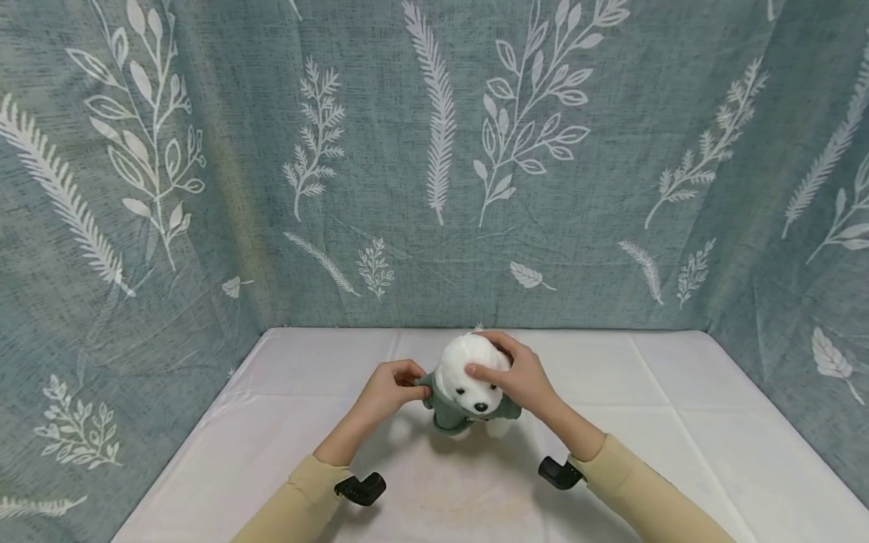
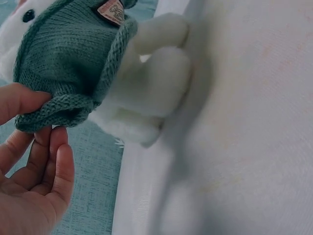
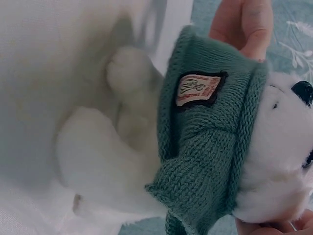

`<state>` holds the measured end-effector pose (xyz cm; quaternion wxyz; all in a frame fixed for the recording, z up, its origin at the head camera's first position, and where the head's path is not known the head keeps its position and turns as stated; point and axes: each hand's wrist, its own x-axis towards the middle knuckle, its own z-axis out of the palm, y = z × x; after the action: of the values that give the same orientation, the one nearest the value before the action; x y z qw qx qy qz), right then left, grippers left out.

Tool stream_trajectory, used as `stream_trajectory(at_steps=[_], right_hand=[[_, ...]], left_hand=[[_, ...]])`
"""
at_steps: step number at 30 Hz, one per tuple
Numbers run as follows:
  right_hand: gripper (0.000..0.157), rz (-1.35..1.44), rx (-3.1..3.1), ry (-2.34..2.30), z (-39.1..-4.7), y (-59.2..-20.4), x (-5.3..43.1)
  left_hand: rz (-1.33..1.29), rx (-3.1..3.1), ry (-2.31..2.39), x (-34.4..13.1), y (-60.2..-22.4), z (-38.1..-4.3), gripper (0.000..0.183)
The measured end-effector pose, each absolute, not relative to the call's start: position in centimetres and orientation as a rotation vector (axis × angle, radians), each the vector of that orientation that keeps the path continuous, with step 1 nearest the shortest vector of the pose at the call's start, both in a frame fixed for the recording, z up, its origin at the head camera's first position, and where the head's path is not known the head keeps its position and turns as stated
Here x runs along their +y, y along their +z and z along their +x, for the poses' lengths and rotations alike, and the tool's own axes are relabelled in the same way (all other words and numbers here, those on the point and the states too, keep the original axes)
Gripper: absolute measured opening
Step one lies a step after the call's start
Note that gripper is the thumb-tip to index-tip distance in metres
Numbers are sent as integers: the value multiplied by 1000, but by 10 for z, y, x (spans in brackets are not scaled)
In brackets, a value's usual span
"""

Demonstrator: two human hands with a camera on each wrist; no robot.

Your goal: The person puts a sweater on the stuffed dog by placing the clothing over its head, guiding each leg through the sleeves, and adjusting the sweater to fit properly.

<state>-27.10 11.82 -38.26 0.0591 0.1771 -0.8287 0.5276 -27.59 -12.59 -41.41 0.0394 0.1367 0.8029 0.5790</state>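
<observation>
A white stuffed animal [image 1: 465, 358] with black eyes and a black nose stands on the table, facing the head camera. It wears a green knitted sweater [image 1: 448, 415], bunched around the neck and upper body. My left hand [image 1: 390, 388] pinches the sweater's sleeve edge [image 2: 56, 115] between thumb and fingers. From the other side, my right hand [image 1: 526, 377] grips the toy's head, thumb across the forehead and fingers behind. A small patch [image 3: 199, 89] sits on the sweater's front. The white legs [image 2: 168, 78] show below the hem.
A white cloth [image 1: 326, 377] covers the table. Behind it and at both sides hangs a blue-green curtain [image 1: 380, 188] with white leaf prints. Black wrist cameras [image 1: 361, 489] are worn at both cuffs.
</observation>
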Motion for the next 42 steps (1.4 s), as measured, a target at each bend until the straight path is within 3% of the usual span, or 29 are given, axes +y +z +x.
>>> stream_trajectory(at_steps=[21,27,31,36,42], right_hand=[[58,574,-2526,1642,-271,-382,122],[54,605,-2511,1668,-267,-382,135],[49,423,-2493,1713,-262,-384,151],[57,19,-2718,1641,-256,-394,173],[61,73,-2900,1801,-252,-405,178]], left_hand=[[358,2643,1618,-116,-435,-285,9],[375,2592,1674,-120,-431,-285,19],[444,2516,1720,-127,-430,-287,32],[612,2373,1747,-133,-432,-290,43],[600,2295,1766,-132,-434,-290,39]])
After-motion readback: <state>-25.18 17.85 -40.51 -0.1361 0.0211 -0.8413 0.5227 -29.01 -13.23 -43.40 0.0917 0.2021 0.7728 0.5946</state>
